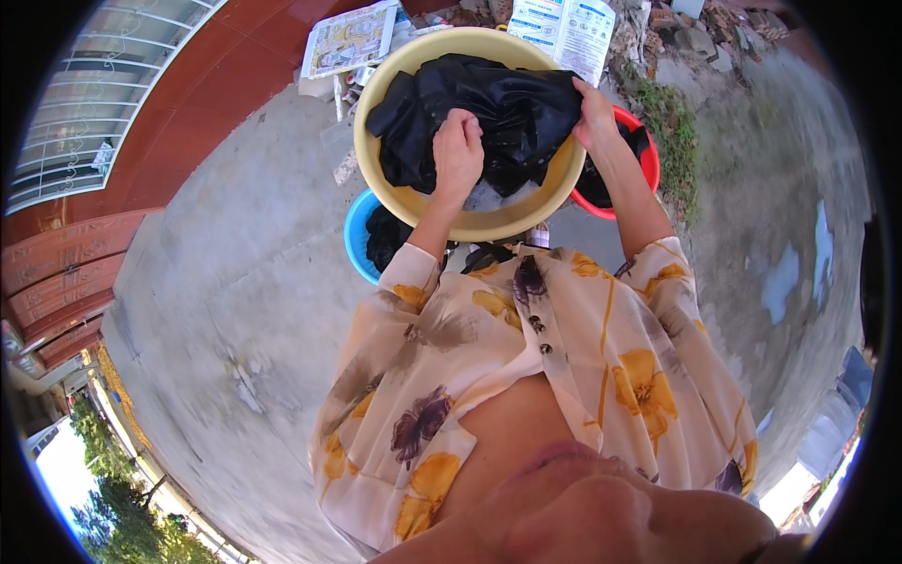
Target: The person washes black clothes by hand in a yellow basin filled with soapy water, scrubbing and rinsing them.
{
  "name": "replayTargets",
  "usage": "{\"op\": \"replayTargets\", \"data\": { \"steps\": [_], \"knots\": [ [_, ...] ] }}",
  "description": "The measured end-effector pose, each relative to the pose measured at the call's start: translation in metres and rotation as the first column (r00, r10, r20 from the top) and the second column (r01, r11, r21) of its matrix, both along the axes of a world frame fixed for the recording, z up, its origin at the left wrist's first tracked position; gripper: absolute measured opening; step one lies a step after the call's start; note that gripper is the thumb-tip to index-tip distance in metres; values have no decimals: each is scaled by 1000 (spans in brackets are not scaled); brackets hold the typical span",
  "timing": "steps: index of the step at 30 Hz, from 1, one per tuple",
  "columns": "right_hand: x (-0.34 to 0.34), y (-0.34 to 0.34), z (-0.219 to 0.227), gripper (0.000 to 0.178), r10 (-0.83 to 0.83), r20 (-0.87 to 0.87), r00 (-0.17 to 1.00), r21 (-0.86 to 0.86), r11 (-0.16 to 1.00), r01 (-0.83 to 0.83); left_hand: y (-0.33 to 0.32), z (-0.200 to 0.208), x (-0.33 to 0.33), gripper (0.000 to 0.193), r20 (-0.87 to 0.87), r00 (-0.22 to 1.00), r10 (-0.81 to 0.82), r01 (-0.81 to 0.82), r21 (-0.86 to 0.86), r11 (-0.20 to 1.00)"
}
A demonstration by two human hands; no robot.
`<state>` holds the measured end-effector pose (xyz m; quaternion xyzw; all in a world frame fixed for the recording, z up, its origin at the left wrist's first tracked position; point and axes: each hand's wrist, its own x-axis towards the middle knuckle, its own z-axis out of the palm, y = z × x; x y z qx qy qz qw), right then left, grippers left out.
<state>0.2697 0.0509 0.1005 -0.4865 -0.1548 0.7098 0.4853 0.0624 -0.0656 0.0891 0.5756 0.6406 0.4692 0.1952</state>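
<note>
A large wet black garment [524, 105] lies bunched in a pale yellow tub [474, 228], with a little sudsy water showing at the tub's near side. My left hand [458, 155] is closed in a fist over the middle of the garment; its fingertips are curled out of sight into the dark fabric. At the tub's right rim, my right hand [594, 115] pinches an edge of the same garment between thumb and fingers and holds it slightly raised. The fabric stretches between my two hands.
A blue basin [353, 237] with black cloth stands at the tub's near left. On the right, a red basin [650, 162] also holds dark cloth. Behind lie printed packages [349, 39], a printed sheet [564, 33] and rubble [700, 42]. Concrete ground [235, 254] surrounds everything.
</note>
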Motion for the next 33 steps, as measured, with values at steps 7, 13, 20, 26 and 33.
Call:
{"op": "replayTargets", "data": {
  "steps": [7, 13, 20, 26, 33],
  "knots": [
    [15, 13, -11, 30, 72, -57, 996, -68, 995, -76, -4, 14, 9, 18, -374, 918, -128, 168, 75, 983],
    [15, 17, 1, 31, 122, 11, 993, -50, 991, -121, 19, -6, 0, 7, -210, 970, -123, 147, 106, 983],
    [10, 27, -10, 54, 199, 248, 948, 293, 917, -269, -2, 55, -4, 12, 18, 1000, -21, 18, 169, 985],
    [-15, -75, 8, 49, -6, 731, 682, 414, 798, -437, -3, 32, -10, 13, 196, 966, 165, -183, 77, 980],
    [-45, -93, -4, 25, -54, 898, 436, 364, 647, -670, -14, 54, -3, 22, -267, 963, 33, 20, 194, 981]
  ]
}}
